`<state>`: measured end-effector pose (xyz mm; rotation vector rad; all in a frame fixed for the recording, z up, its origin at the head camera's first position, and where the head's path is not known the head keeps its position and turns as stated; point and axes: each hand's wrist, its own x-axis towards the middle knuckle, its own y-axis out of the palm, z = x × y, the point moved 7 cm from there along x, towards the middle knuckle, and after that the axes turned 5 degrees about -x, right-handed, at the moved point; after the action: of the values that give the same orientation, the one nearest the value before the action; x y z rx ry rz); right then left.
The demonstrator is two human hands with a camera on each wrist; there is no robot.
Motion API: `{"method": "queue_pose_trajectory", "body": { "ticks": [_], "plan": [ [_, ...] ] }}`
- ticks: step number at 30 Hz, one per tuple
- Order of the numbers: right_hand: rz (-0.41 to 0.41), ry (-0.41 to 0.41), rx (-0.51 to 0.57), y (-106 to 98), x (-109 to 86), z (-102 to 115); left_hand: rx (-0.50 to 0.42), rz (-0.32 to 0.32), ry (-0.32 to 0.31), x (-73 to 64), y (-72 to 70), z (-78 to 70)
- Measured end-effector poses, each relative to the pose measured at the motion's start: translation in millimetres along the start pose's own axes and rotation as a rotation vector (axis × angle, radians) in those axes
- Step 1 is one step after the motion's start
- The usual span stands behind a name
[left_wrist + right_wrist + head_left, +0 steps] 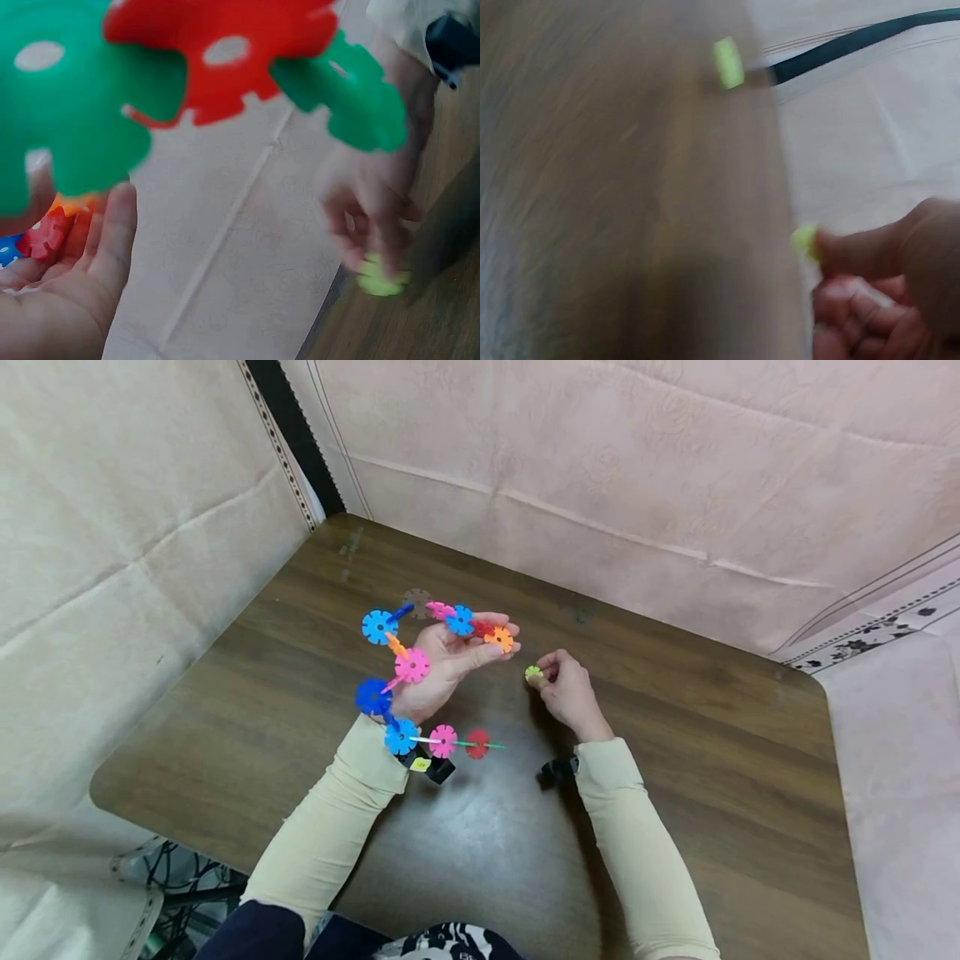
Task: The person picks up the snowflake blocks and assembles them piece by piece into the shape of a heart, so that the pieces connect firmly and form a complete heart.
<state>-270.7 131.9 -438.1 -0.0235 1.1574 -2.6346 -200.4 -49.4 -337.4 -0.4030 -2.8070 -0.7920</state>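
Note:
My left hand (442, 664) is palm up and holds a long chain of notched plastic discs by one end. Its thumb lies against the orange disc (498, 639) there. The chain loops back over the wrist through pink discs (412, 666) and blue discs (372, 696) to a red disc (477, 744) and a green one seen edge-on. Close up in the left wrist view are a red disc (225, 52) and green discs (356, 97). My right hand (567, 689) pinches a single yellow-green disc (533, 672), apart from the chain.
Both hands are above a brown wooden table (712, 760) with rounded corners. Pale cloth walls (600, 468) stand behind it and at both sides. A blurred yellow-green piece (729, 62) appears in the right wrist view; I cannot tell what it is.

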Motion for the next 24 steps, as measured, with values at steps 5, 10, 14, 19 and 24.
{"method": "queue_pose_trajectory", "body": {
  "ticks": [5,10,14,19,24],
  "plan": [
    [-0.213,-0.204,0.283,-35,-27.3,33,0.028,-0.005,0.032,-0.3,-2.8,-0.4],
    [-0.283,-0.358,0.462,-58,-54.9,68,0.018,-0.002,0.056,0.3,-4.3,-2.6],
    [-0.285,-0.406,0.49,-67,-76.8,97,0.038,-0.007,0.06,0.6,-4.1,-2.2],
    [-0.309,-0.421,0.468,-74,-95.1,121,0.061,-0.007,0.049,0.5,-1.4,-0.1],
    [-0.343,-0.413,0.412,-77,-100.9,128,0.051,-0.001,0.047,0.0,0.7,0.0]
  ]
}}
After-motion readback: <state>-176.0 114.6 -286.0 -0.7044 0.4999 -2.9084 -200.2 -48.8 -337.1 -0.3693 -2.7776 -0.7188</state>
